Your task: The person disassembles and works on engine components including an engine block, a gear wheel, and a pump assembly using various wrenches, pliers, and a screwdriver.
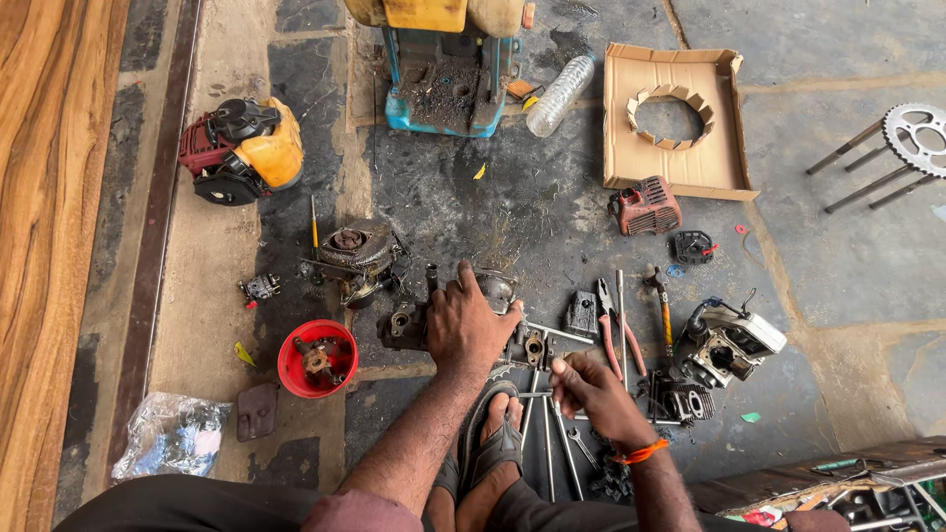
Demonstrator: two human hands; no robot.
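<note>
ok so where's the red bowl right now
In the head view the red bowl sits on the floor left of the left hand, just below the dirty engine part.

Left hand (463, 330) presses an engine part (493, 296); right hand (589, 389) pinches a thin tool (558, 406)

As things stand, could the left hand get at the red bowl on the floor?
Probably yes. The left hand rests on an engine part, and the red bowl sits just to its left on the floor with nothing standing between them; its open top faces up.
</note>
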